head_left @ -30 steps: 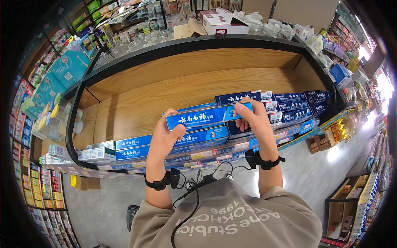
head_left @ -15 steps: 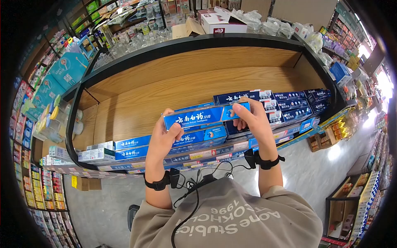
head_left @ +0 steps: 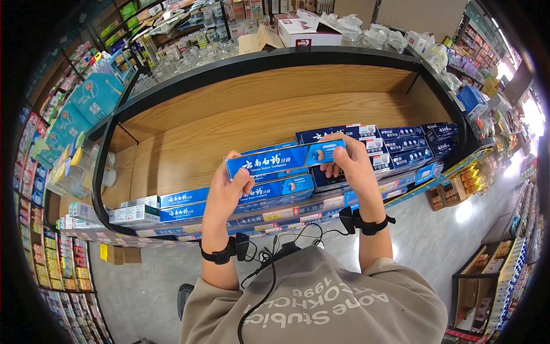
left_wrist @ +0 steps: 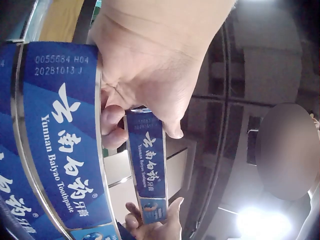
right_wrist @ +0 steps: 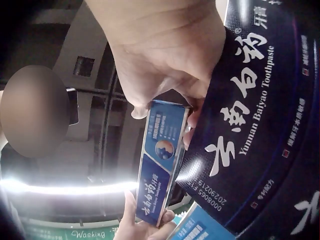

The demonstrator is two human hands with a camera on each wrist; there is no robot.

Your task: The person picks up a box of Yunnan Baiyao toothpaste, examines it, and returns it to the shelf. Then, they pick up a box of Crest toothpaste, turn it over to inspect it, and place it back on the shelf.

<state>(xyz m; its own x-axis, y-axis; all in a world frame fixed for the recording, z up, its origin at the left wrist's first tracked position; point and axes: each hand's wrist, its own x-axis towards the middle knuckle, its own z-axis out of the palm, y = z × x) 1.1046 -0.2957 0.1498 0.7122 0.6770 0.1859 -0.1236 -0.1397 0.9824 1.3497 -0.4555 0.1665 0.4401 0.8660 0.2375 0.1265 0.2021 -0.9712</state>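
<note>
A blue toothpaste box (head_left: 286,159) is held up level between both hands, its printed face upward, above stacked toothpaste boxes at the shelf front. At its left end my left hand (head_left: 220,186) grips it, thumb on the front edge. My right hand (head_left: 358,166) holds the right end with the thumb at the corner and fingers curled beneath. The left wrist view shows the same toothpaste box (left_wrist: 146,165) beside a larger-looking blue stacked box (left_wrist: 65,145). In the right wrist view, dark navy toothpaste boxes (right_wrist: 250,120) stand close beside my right hand.
More blue boxes (head_left: 183,213) and white-and-green boxes (head_left: 134,213) line the front left of the wooden shelf (head_left: 229,120). Navy boxes (head_left: 401,148) are stacked at right. A black rail (head_left: 275,58) borders the shelf, with glassware and an open white carton (head_left: 309,33) behind it.
The toothpaste box has shifted slightly left and stays held by both hands. My right thumb has slid from its printed face out to the right end.
</note>
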